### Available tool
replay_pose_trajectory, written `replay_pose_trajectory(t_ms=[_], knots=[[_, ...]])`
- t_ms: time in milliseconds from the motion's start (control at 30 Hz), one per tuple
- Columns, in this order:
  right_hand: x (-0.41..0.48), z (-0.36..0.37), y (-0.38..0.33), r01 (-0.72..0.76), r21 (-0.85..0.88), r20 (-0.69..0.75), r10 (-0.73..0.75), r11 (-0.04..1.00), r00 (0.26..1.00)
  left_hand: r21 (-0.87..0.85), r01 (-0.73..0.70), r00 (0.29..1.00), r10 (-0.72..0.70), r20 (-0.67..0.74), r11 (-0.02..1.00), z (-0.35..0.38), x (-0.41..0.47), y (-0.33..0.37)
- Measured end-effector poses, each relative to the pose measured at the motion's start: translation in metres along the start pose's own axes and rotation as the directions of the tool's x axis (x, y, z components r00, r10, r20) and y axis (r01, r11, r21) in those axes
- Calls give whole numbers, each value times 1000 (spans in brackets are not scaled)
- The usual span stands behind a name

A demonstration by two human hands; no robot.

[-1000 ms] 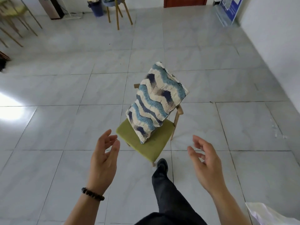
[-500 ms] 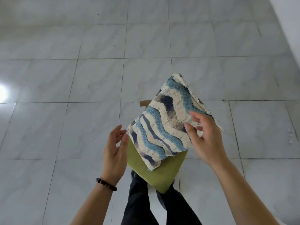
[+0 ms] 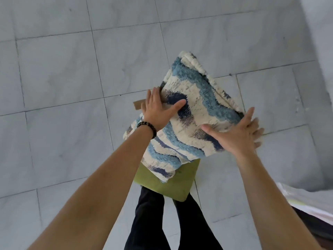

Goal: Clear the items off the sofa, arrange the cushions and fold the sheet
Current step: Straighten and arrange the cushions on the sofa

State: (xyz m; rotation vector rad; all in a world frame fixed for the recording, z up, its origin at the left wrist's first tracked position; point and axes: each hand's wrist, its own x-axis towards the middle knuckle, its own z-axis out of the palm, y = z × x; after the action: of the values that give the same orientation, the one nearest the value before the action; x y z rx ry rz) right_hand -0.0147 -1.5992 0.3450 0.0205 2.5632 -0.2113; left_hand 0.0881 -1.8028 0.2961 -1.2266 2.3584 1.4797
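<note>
A cream cushion [image 3: 191,112] with blue and navy wavy stripes leans on a small chair with a green seat [image 3: 173,184]. My left hand [image 3: 158,109] grips the cushion's left edge, thumb on the front and fingers behind. My right hand [image 3: 236,134] holds its right edge the same way, thumb lying across the front. A black bead bracelet sits on my left wrist. The lower corner of the cushion still rests over the green seat. The sofa is out of view.
Grey marble floor tiles [image 3: 63,78] lie all around the chair. A bit of the chair's wooden back rail [image 3: 138,104] shows left of the cushion. White cloth or paper [image 3: 310,201] lies at the right edge. My dark-trousered legs [image 3: 156,222] stand just before the chair.
I have stepped up to the chair and my view has tipped down. Both hands went from open in the air to gripping the cushion's two sides.
</note>
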Motion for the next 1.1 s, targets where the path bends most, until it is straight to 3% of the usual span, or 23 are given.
replay_pose_trajectory(t_ms=[67, 133, 267, 367, 467, 567, 633, 700, 733, 800, 900, 1000, 1100], knots=[[0, 4, 10, -10, 11, 8, 10, 1000, 1000, 4, 26, 993, -26, 119, 1000, -1, 10, 7], [-8, 2, 16, 48, 60, 6, -48, 997, 999, -37, 34, 988, -28, 153, 999, -5, 2, 11], [-42, -23, 19, 217, 78, -37, -215, 973, 976, -43, 36, 997, -39, -65, 998, -24, -56, 25], [-69, -53, 14, 380, 147, -160, -357, 913, 920, -270, 32, 967, -98, -236, 962, -47, -99, 52], [-88, -87, 5, 495, 384, -302, -401, 779, 865, -564, -104, 940, -104, -324, 819, -79, -135, 94], [-101, -104, -3, 568, 561, -396, -408, 602, 823, -693, -166, 933, -116, -340, 702, -108, -161, 127], [-111, -106, -6, 532, 715, -363, -410, 453, 837, -739, -188, 930, -125, -346, 648, -124, -175, 141], [-122, -104, -3, 365, 891, -215, -456, 271, 864, -766, -200, 926, -138, -352, 611, -134, -185, 151], [-129, -103, 1, 302, 924, -157, -486, 236, 860, -786, -190, 928, -155, -340, 588, -138, -188, 154], [-149, -104, 15, 313, 916, -158, -490, 252, 857, -837, -150, 944, -176, -280, 527, -143, -198, 158], [-180, -104, 39, 378, 870, -252, -375, 315, 892, -888, -70, 978, -143, -150, 454, -141, -203, 156], [-209, -92, 69, 322, 873, -276, -172, 366, 946, -876, 7, 996, -77, -34, 482, -119, -210, 149], [-254, -77, 107, 291, 861, -342, 51, 418, 938, -840, 5, 1000, -18, -6, 542, -79, -226, 143]])
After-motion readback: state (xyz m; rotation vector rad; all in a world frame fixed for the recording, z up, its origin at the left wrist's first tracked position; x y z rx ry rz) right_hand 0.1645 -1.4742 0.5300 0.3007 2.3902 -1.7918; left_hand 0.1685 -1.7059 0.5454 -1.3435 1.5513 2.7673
